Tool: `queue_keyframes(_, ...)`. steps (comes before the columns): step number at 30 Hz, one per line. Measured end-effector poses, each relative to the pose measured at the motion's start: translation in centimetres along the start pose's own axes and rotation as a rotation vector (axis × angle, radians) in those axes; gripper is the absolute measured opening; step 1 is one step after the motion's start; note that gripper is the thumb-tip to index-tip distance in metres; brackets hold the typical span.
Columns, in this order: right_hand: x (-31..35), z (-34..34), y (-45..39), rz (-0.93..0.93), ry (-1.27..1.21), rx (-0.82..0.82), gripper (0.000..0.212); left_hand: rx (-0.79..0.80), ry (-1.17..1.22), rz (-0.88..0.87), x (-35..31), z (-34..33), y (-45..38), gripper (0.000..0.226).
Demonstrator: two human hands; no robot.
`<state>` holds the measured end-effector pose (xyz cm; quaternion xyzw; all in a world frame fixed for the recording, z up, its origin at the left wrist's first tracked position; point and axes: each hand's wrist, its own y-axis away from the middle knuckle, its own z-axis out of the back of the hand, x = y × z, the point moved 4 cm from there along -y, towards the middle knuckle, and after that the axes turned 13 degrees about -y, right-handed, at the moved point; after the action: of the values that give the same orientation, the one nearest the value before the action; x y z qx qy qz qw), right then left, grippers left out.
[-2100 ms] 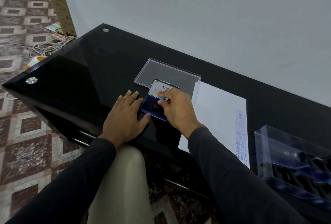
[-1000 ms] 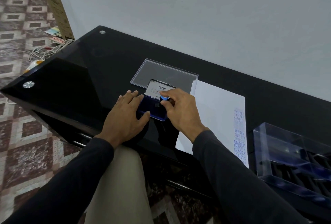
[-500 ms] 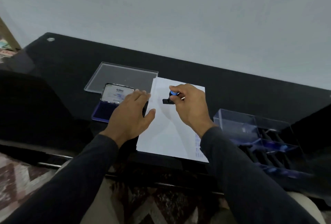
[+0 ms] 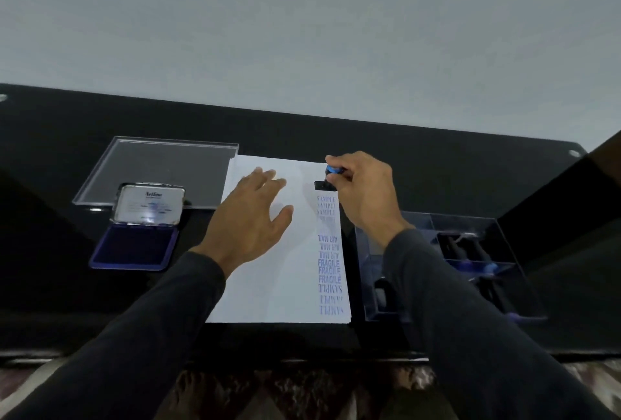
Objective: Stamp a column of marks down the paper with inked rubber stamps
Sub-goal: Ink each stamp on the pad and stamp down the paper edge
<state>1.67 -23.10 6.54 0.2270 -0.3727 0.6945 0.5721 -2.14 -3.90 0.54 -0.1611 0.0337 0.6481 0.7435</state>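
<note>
Pinched tight in your right hand (image 4: 364, 191), the small rubber stamp with the blue knob and black base (image 4: 327, 179) sits in a firm fingertip grip, fingers and thumb curled round the knob. Your left hand (image 4: 250, 218) lies flat with fingers straight and spread, pressing the white sheet of paper (image 4: 268, 278) onto the glossy black surface (image 4: 437, 167). It holds nothing.

You're in the stamping step now, not the inking one. The stamp's black base is at the far end of the blue column of marks (image 4: 328, 258) that runs down the paper's right edge, just above the topmost SAMPLE print. Whether the base is already touching the paper or a hair above it, you can't tell from this angle.

Next move, by the look of it: bring the base down square and level, in line with the column, press evenly, then lift straight up so the print doesn't smear. Keep the left palm planted so the sheet can't creep.

Off to your left, the open blue ink pad with its silver lid raised (image 4: 137, 235) waits beside the clear flat plastic lid (image 4: 158, 171). To your right, the clear plastic box of spare stamps (image 4: 470, 261) sits just beside the paper.
</note>
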Motion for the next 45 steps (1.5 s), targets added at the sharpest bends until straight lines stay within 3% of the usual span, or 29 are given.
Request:
queue_keyframes(22, -3.8, -1.2, -3.4, 0.016, 0.035, 0.061, 0.032, 0.031, -0.075, -0.091, 0.1, -5.4, -5.2, 0.054)
queue_keyframes(45, -3.6, -1.9, -3.3, 0.003, 0.052, 0.103, 0.031, 0.019, -0.078, -0.069, -0.1, -5.0, -5.0, 0.052)
